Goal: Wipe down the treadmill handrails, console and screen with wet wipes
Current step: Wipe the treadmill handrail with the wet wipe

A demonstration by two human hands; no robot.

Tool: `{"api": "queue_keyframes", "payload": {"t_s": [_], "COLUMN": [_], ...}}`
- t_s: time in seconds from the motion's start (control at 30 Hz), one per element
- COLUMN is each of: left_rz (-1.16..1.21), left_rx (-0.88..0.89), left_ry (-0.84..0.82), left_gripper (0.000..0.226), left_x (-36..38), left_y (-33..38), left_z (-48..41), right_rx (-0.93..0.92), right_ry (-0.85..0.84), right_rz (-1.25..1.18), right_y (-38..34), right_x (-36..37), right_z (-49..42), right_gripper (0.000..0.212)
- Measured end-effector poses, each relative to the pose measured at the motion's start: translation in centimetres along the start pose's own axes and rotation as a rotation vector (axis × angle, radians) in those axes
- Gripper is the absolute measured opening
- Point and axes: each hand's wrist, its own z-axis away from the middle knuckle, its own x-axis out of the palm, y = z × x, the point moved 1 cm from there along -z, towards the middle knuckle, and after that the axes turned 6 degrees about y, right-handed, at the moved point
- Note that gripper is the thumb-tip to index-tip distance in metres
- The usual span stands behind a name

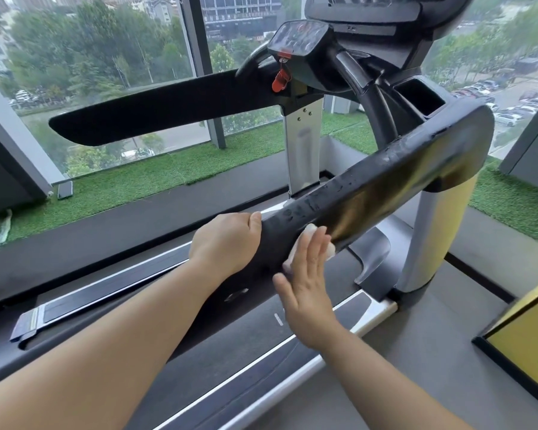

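While the left hand (227,243) grips the handrail (385,181), a wipe (332,254) lies under the flat right hand (308,280).

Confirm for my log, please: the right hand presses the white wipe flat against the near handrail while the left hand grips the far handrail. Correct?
No. The head view shows the left hand gripping the same near handrail, beside the wipe under the right hand; the far handrail is untouched.

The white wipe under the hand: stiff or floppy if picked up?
Probably floppy: the wipe bends around the curved handrail under the flat right hand. Likely light, being small and crumpled. Perhaps damp and clingy: wet streaks shine on the handrail.
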Motion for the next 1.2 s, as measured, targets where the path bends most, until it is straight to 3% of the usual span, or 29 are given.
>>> {"api": "queue_keyframes", "payload": {"t_s": [0.07, 0.13, 0.3, 0.37, 0.53, 0.7, 0.77, 0.87, 0.97, 1.13, 1.2], "left_rz": [-0.004, -0.005, -0.009, -0.007, -0.016, -0.007, -0.006, -0.002, -0.005, 0.0, -0.001], "left_rx": [0.005, 0.007, 0.008, 0.004, 0.002, 0.009, 0.004, -0.002, 0.003, 0.004, 0.001], "left_ry": [0.007, 0.004, -0.001, -0.002, 0.007, -0.005, -0.003, -0.002, 0.005, 0.007, 0.011], "left_gripper": [0.043, 0.046, 0.046, 0.045, 0.044, 0.044, 0.043, 0.042, 0.04, 0.043, 0.043], "left_x": [0.0, -0.1, -0.1, -0.1, -0.2, -0.2, -0.2, -0.2, -0.3, -0.2, -0.2], "left_y": [0.0, 0.0, 0.0, 0.0, 0.1, 0.0, 0.1, 0.1, 0.2, 0.1, 0.2], "left_z": [0.0, 0.1, 0.2, 0.1, 0.2, 0.2, 0.2, 0.1, 0.2, 0.2, 0.2], "right_rx": [-0.102, -0.081, 0.425, 0.466, 0.311, 0.676, 0.728, 0.668, 0.462, 0.36, 0.29], "right_ry": [-0.052, -0.026, 0.252, 0.236, 0.09, 0.353, 0.381, 0.231, 0.113, 0.292, 0.273], "right_rz": [0.093, 0.1, -0.416, -0.503, -0.49, -0.666, -0.741, -0.788, -0.64, -0.396, -0.352], "right_y": [1.0, 2.4, 1.7, -0.5, -3.3, -0.3, -0.3, -3.1, -4.9, -1.5, -1.3], "right_x": [0.4, -0.2, -1.4, -0.3, 3.3, -0.1, -0.4, 1.6, 3.4, 1.1, 1.3], "right_z": [1.1, 0.4, -2.7, -1.9, 2.9, -2.4, -2.9, 0.2, 3.2, -1.0, -1.0], "right_gripper": [0.063, 0.06, 0.056, 0.058, 0.061, 0.053, 0.057, 0.074, 0.061, 0.065, 0.066]}}
